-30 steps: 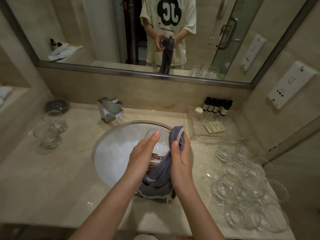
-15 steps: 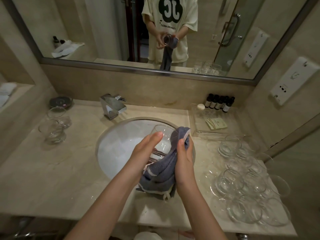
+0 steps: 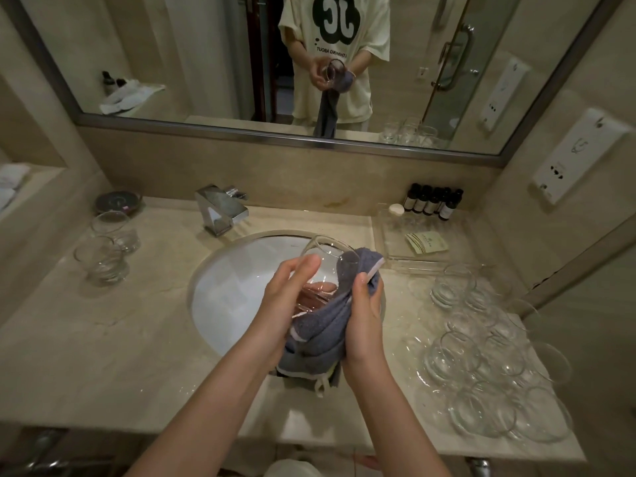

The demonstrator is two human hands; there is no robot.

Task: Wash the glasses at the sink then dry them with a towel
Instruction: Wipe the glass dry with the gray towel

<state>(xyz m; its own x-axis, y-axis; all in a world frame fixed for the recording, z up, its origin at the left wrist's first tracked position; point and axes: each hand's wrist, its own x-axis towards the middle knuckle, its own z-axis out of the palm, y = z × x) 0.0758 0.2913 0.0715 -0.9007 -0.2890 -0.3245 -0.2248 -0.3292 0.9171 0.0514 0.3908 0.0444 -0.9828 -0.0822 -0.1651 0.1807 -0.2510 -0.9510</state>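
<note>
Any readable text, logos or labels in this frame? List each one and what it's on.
"JC": big logo on the T-shirt seen in the mirror, reversed by the reflection.
"THINKING ABOUT": small line under that logo, also reversed; partly legible.
Dark bottles: labels too small to read.
Sachet in the clear tray: print too blurred.
Wall panel: symbols only, no readable words.
Round dark disc: markings unreadable.
</note>
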